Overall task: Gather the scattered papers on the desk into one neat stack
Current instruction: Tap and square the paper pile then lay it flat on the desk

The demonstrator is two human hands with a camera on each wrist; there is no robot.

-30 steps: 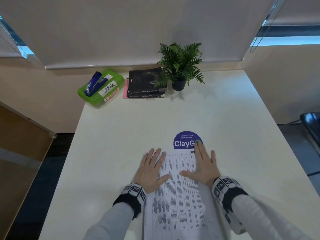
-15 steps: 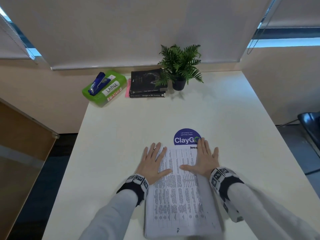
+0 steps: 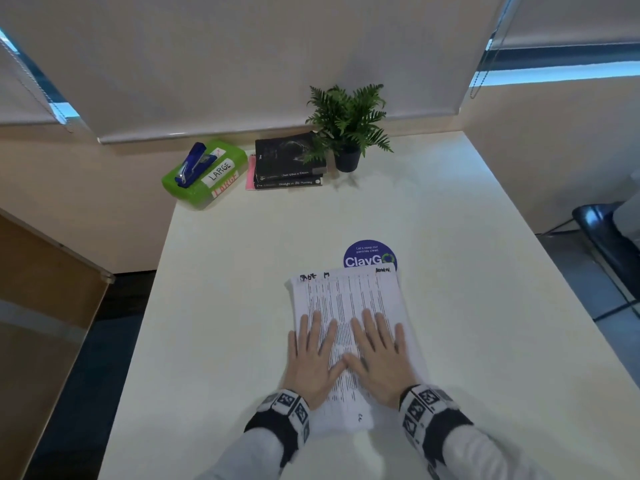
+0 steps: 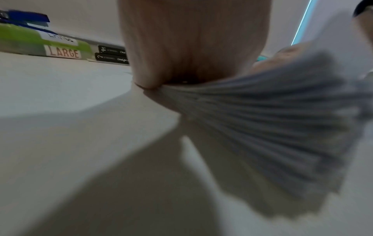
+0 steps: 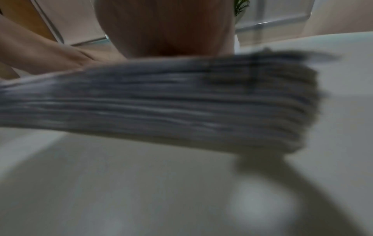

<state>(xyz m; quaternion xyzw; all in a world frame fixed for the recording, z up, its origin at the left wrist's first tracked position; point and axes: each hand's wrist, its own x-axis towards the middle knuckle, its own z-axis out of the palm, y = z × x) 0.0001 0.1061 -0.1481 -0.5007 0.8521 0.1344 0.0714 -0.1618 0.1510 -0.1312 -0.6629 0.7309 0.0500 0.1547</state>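
A stack of printed papers (image 3: 346,296) lies on the white desk (image 3: 225,323), its far edge over a purple round sticker (image 3: 370,255). My left hand (image 3: 313,344) lies flat on the stack's near left part, fingers straight and spread. My right hand (image 3: 379,344) lies flat beside it on the near right part, thumbs nearly meeting. In the left wrist view the stack's edge (image 4: 262,119) shows as blurred layered sheets under my palm (image 4: 191,39). The right wrist view shows the same sheet edges (image 5: 161,99) below my palm (image 5: 165,27).
At the desk's far end stand a green box (image 3: 204,174) with a blue stapler (image 3: 192,164) on it, two dark books (image 3: 289,161) and a small potted fern (image 3: 348,129). A dark chair (image 3: 609,237) stands off the right edge.
Both hands slid back toward me from the stack's far end to its near half, now close together. The stack's far edge and handwriting are uncovered.
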